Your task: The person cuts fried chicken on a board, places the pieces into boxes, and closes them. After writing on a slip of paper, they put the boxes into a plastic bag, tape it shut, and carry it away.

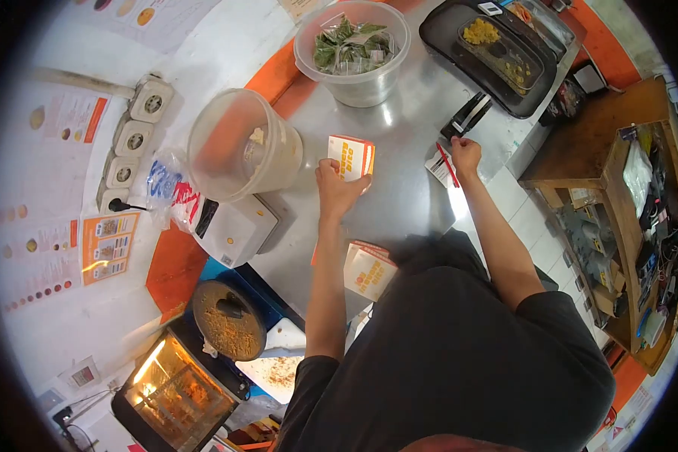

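**Leaves Up Front, Oven Aglow!**

Ahead of me, the clear tub (352,84) shows off its bagged green leaves (350,47)! To my left, a cloudy bucket (282,154) stands open, power sockets (134,140) on the wall beyond. Far right, there's the cluttered wooden shelf (591,162)! And down at lower left, the oven (181,392) glows orange near a crumb-covered round surface (226,331)!

Single view, worn on the head. Looks forward and steeply down on the worktop (410,181); wide, rounded, dark at the corners. Dark shirt (497,361) close, large, lower centre to right. Left hand (340,190) and right hand (466,155) farther off, at arm's reach, mid-frame. Wall (60,173) slants along left, wooden shelf (629,177) right.
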Demonstrator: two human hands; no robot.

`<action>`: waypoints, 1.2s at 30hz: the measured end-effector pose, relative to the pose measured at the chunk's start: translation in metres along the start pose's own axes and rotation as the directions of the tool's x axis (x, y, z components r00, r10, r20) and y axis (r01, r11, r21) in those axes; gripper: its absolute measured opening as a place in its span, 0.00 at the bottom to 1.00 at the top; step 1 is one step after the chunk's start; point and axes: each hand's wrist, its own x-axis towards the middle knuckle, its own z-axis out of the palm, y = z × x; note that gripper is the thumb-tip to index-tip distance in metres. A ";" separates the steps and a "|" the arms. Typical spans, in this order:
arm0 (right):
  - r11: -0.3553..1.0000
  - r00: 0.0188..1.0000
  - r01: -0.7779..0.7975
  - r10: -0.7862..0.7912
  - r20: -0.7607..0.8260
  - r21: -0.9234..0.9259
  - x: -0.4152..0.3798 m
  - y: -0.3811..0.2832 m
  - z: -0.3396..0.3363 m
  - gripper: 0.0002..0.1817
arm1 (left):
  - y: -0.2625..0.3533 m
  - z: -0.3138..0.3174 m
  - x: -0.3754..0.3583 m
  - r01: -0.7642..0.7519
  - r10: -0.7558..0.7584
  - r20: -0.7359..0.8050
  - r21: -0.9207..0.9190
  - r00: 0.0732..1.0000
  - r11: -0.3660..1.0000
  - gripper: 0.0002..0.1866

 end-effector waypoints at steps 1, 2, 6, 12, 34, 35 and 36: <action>1.000 1.000 0.011 -0.011 0.001 0.002 0.001 0.003 -0.001 0.17 | 0.002 -0.002 -0.002 0.028 -0.026 0.038 -0.061 0.999 0.998 0.36; 0.998 0.997 -0.032 0.036 0.069 -0.063 0.001 0.006 -0.004 0.17 | 0.003 -0.004 -0.008 0.029 -0.028 0.027 -0.069 0.999 0.997 0.36; 0.961 0.799 0.207 -0.275 0.535 0.186 -0.037 -0.040 -0.018 0.11 | 0.009 -0.022 -0.024 0.078 -0.012 0.144 -0.460 0.989 0.885 0.34; 0.653 0.216 0.638 -0.661 0.719 0.408 -0.150 -0.177 -0.051 0.09 | -0.013 -0.024 -0.054 0.091 0.006 0.159 -0.597 0.987 0.797 0.33; 0.428 -0.211 0.748 -0.573 0.792 0.508 -0.195 -0.191 -0.099 0.09 | -0.046 -0.024 -0.147 0.137 0.005 0.204 -0.679 0.979 0.722 0.37; 0.428 -0.205 0.750 -0.574 0.792 0.504 -0.197 -0.187 -0.097 0.09 | -0.042 -0.022 -0.146 0.135 0.010 0.207 -0.678 0.978 0.723 0.37; 0.391 -0.137 0.823 -0.568 0.812 0.412 -0.200 -0.183 -0.095 0.10 | -0.038 -0.019 -0.147 0.114 -0.008 0.170 -0.628 0.985 0.770 0.37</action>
